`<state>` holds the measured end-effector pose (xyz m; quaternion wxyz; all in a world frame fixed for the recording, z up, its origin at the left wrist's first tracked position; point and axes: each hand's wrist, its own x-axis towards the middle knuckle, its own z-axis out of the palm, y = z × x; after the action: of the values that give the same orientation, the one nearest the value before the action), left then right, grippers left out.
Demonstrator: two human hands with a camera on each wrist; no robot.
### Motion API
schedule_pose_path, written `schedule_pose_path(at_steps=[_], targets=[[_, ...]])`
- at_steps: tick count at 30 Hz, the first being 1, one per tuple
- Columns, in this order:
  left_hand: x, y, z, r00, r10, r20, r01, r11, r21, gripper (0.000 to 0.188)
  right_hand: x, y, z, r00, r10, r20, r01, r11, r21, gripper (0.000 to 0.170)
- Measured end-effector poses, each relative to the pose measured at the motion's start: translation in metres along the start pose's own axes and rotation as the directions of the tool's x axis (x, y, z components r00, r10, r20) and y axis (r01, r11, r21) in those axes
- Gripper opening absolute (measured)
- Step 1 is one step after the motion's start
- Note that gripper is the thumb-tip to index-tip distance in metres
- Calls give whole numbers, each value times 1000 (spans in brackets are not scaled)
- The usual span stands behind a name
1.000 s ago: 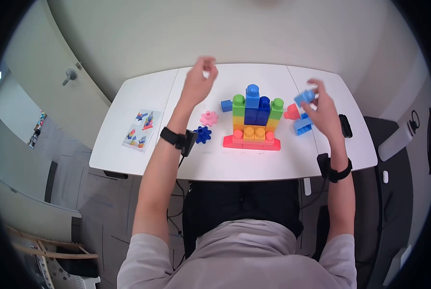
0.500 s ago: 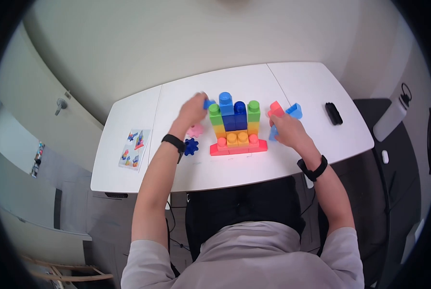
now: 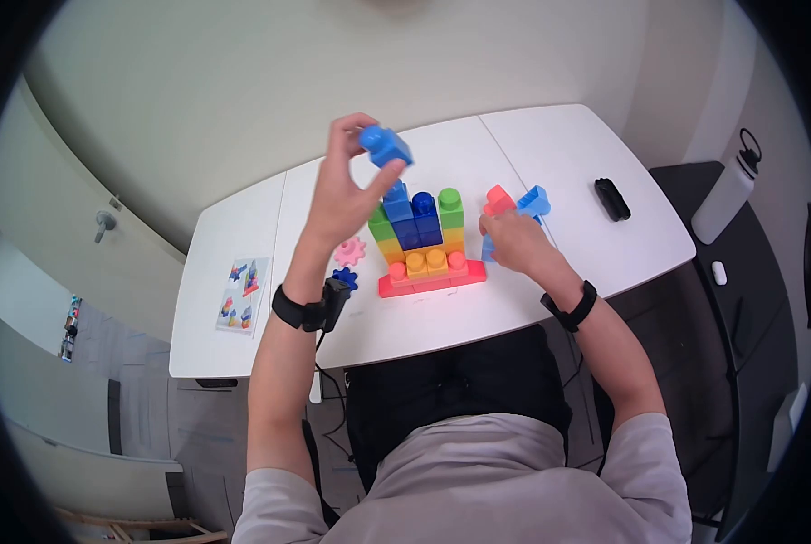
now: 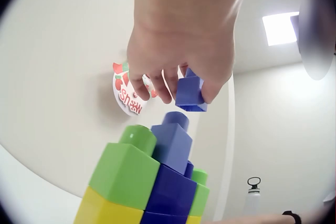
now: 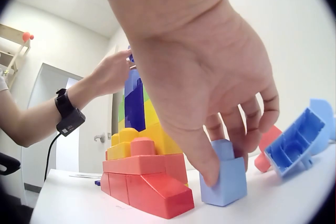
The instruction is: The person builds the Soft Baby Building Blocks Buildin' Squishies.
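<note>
My left hand (image 3: 340, 195) holds a blue building block (image 3: 387, 148) between thumb and fingers, tilted in the air over the tower (image 3: 424, 227). Stacked in red, yellow, green and blue, the tower has a light blue block (image 4: 173, 142) at its top, and the held block hangs just above that one in the left wrist view. To the tower's right, my right hand (image 3: 522, 243) pinches a light blue block (image 5: 226, 184) that stands upright on the table, its stud up. That block is mostly hidden behind the hand in the head view.
Right of the tower lie a red block (image 3: 498, 199) and a hollow blue piece (image 3: 534, 200). A pink gear (image 3: 351, 251) and a dark blue gear (image 3: 345, 278) sit at its left. Farther out are a picture sheet (image 3: 242, 295), a black case (image 3: 612, 199) and a white bottle (image 3: 726, 198).
The left hand has taken the blue block from the table left of the tower and raised it above the tower. The right hand has lowered its light blue block onto the table.
</note>
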<state>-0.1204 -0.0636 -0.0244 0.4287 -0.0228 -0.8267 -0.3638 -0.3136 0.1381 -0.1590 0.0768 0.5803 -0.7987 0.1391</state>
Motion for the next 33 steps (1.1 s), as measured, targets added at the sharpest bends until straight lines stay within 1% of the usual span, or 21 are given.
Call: schedule_pose_path(at_steps=[2,3,4,5,6,7,8,9,10,11,13,14,16,18,19,23,25,29,31,32,33], targets=[[-2,17,10,994,17,108,-42,972,232,51,0,-1,2,1000,-6,8,6,1000,-11,18],[-2,19,11,987,-35,159,-7,967,255,51,0,-2,2,1000,-3,4,3,1000,-12,17],[-2,21,13,987,-35,158,-7,967,255,51,0,-3,2,1000,-1,-1,1,1000,-14,15],[-1,25,15,972,-121,202,57,953,297,51,0,-5,0,1000,-2,-1,2,1000,-15,15],[-1,28,15,948,-208,241,118,933,340,50,1,-7,-2,998,15,61,-12,999,-47,22],[-3,26,16,948,-207,240,118,933,340,50,1,-9,-5,992,34,122,-25,997,-79,30],[-5,22,16,953,-169,252,49,906,421,50,0,-11,-8,992,34,122,-24,997,-79,30],[-6,19,17,954,-132,270,-21,868,496,50,-3,-14,-11,1000,-5,12,6,999,-46,43],[-6,19,17,953,-132,273,-21,868,496,50,-5,-17,-15,994,-38,-98,37,999,-14,56],[-7,19,18,955,-118,273,-49,843,535,48,-4,-20,-26,995,-34,-95,33,999,-12,56],[-10,20,20,955,-107,276,-73,819,569,47,0,-27,-55,996,-16,-87,30,986,164,74],[-10,22,21,953,-114,281,-78,804,590,47,-2,-32,-65,996,-15,-82,28,986,165,74],[-11,24,21,950,-123,288,-82,789,608,48,-4,-39,-77,956,-124,-265,184,959,218,62],[-10,24,22,913,-285,293,73,820,568,48,-5,-43,-76,954,-146,-262,204,957,208,59],[-11,25,22,911,-288,296,76,821,567,48,-5,-44,-75,949,-174,-263,229,953,197,56],[-16,25,23,910,-273,312,59,830,555,47,-5,-46,-71,954,-149,-261,205,958,202,55],[-17,25,24,914,-260,312,49,834,550,48,-3,-43,-69,953,-174,-248,215,965,149,56],[-16,30,23,898,-293,327,2,746,666,50,0,-21,-85,956,-162,-243,208,962,176,56],[-15,32,22,900,-295,322,-11,721,693,50,2,-1,-98,982,65,-177,-1,941,340,52],[-14,35,22,897,-293,331,-28,710,704,50,1,9,-97,982,62,-176,1,942,336,52],[-13,37,21,895,-290,340,-46,698,715,51,0,21,-94,982,113,-155,-70,964,258,46]])
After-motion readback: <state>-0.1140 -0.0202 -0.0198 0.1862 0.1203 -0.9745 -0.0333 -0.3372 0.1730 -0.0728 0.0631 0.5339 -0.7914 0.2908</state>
